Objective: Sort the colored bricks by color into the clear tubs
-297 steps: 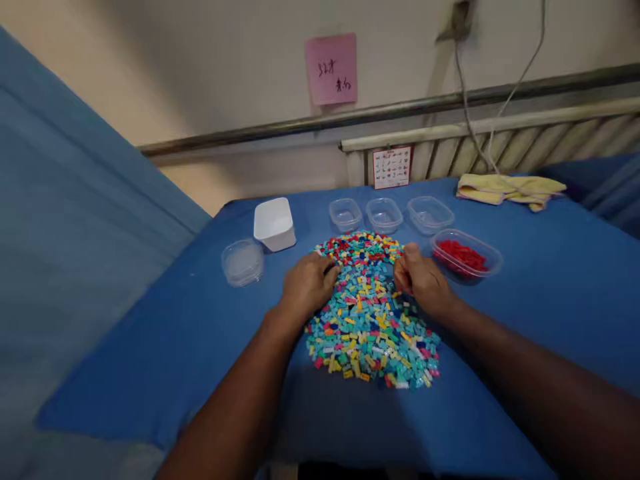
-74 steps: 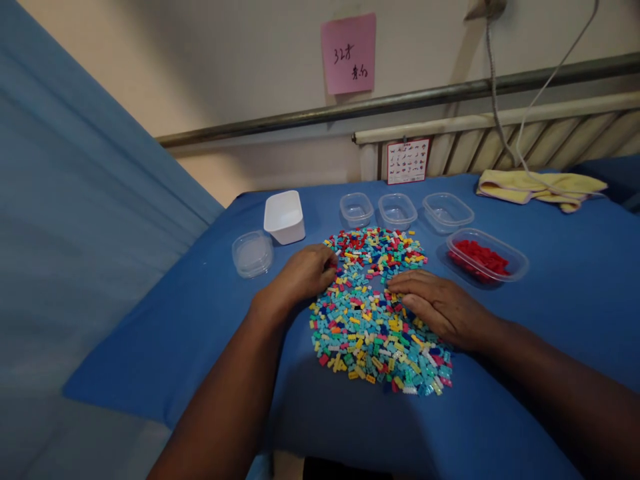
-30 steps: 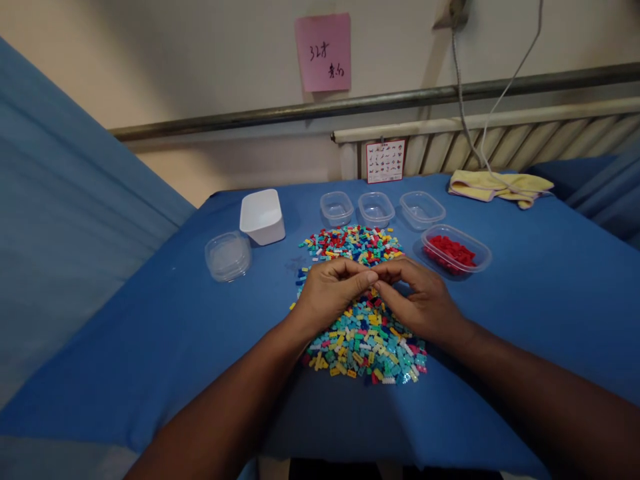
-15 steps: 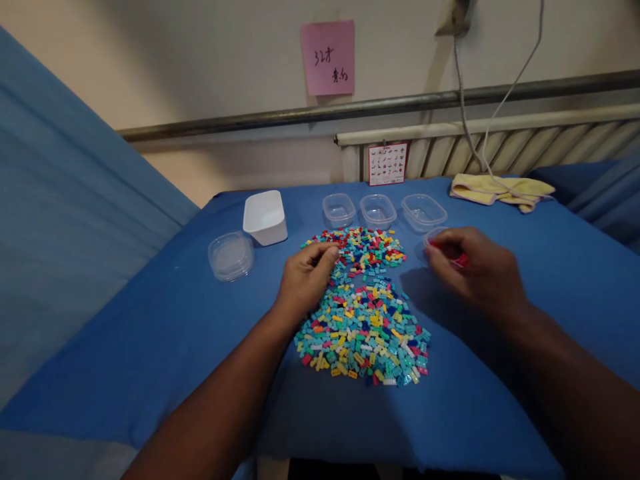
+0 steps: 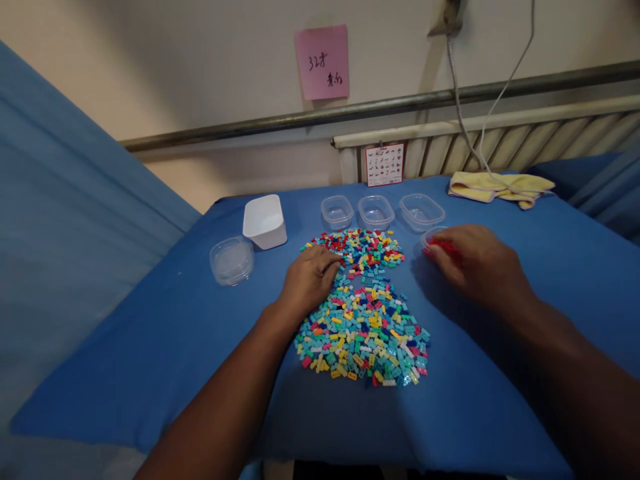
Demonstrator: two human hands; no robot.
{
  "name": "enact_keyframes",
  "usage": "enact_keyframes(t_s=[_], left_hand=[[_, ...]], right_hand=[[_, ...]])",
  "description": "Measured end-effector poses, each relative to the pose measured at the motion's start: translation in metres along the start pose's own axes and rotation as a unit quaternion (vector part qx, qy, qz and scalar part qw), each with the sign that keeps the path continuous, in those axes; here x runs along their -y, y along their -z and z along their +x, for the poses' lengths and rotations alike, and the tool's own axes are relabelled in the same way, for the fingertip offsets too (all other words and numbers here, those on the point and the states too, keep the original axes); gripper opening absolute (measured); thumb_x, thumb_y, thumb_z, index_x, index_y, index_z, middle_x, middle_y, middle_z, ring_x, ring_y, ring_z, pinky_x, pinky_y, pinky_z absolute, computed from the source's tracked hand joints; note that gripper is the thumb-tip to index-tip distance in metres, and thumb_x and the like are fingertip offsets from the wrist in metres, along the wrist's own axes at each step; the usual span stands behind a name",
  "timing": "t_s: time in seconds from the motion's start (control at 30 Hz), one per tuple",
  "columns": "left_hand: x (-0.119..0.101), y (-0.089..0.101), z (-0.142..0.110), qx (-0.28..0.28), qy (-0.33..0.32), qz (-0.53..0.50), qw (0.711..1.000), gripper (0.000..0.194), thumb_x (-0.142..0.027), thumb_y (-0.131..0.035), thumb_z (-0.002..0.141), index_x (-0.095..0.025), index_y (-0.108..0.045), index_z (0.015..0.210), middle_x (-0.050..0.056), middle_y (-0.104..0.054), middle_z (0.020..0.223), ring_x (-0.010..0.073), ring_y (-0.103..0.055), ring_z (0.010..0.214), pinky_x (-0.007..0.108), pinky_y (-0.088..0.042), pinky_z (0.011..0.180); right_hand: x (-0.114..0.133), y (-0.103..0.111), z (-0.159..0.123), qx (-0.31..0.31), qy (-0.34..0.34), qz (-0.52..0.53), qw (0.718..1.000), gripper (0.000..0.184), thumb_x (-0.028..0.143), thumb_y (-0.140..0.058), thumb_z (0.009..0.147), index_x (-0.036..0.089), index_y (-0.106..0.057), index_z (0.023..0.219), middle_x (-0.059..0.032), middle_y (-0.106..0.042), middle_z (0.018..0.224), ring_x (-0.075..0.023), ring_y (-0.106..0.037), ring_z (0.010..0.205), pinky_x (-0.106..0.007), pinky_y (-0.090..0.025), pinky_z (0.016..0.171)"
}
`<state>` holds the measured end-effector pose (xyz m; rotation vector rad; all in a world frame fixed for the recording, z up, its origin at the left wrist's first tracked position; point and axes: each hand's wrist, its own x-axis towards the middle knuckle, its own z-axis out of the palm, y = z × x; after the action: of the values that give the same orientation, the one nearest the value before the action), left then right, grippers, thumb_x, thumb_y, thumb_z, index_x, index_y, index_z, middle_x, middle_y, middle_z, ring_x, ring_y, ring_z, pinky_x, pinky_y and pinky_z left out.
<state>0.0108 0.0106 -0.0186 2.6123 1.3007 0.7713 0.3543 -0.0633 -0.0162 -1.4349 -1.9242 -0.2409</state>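
Small toy building bricks (image 5: 360, 327) in many colours lie in two joined heaps on the blue cloth. My left hand (image 5: 311, 275) rests at the left edge of the far heap, its thumb and fingers closed together among the bricks; what they pinch is hidden. On the right, my right hand (image 5: 483, 263) is curled over a small clear tub (image 5: 431, 233), fingers bent at its rim. Red bricks (image 5: 444, 248) show in the tub below the thumb and fingers. Whether a brick sits between those fingertips is hidden.
Behind the heaps stand three clear plastic tubs (image 5: 376, 212). To the left are a white box (image 5: 265, 223) and stacked clear lids or tubs (image 5: 231, 261). A yellow cloth (image 5: 500, 189) lies at the back right, with a cable (image 5: 487, 143) hanging down to it.
My left fingers have dropped from just above the far heap into its left edge. My right hand has turned slightly over the tub, showing more red bricks. The view has shifted a little.
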Motion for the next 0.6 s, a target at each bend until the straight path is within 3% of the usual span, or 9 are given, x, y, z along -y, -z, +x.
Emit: enact_keyframes(t_s=[0.17, 0.3, 0.43, 0.6], left_hand=[[-0.002, 0.008, 0.002, 0.064, -0.019, 0.063, 0.996, 0.025, -0.014, -0.06, 0.095, -0.022, -0.082, 0.101, 0.009, -0.078, 0.105, 0.0269, -0.069, 0.107, 0.042, -0.053, 0.1], [0.0, 0.019, 0.0, 0.066, 0.015, 0.091, 0.994, 0.024, -0.01, -0.059, 0.089, -0.022, -0.079, 0.085, 0.007, -0.077, 0.094, 0.0269, -0.069, 0.099, 0.042, -0.053, 0.096], [0.003, 0.017, 0.0, 0.021, 0.048, 0.095, 0.994, 0.028, -0.017, -0.056, 0.097, -0.021, -0.082, 0.109, 0.009, -0.078, 0.11, 0.0273, -0.07, 0.107, 0.039, -0.055, 0.093], [0.004, 0.008, 0.003, 0.06, 0.015, 0.098, 0.993, 0.031, -0.02, -0.055, 0.103, -0.021, -0.083, 0.115, 0.011, -0.077, 0.107, 0.0273, -0.069, 0.108, 0.04, -0.054, 0.096]], right_hand=[[0.055, -0.02, -0.007, 0.12, 0.11, 0.177, 0.971, 0.028, 0.032, -0.061, 0.108, 0.025, -0.073, 0.132, -0.0128, -0.078, 0.129, -0.033, -0.073, 0.118, -0.055, -0.06, 0.103], [0.071, -0.032, -0.01, 0.175, 0.135, 0.234, 0.947, 0.029, 0.034, -0.055, 0.113, 0.023, -0.073, 0.132, -0.0112, -0.079, 0.128, -0.0293, -0.074, 0.119, -0.052, -0.059, 0.106], [0.073, -0.031, -0.008, 0.186, 0.129, 0.278, 0.934, 0.026, 0.033, -0.052, 0.114, 0.024, -0.075, 0.121, -0.0075, -0.081, 0.108, -0.0246, -0.075, 0.1, -0.044, -0.061, 0.092], [0.072, -0.032, -0.006, 0.13, 0.077, 0.303, 0.941, 0.023, 0.033, -0.053, 0.113, 0.024, -0.074, 0.113, -0.0064, -0.08, 0.104, -0.0228, -0.074, 0.095, -0.04, -0.057, 0.087]])
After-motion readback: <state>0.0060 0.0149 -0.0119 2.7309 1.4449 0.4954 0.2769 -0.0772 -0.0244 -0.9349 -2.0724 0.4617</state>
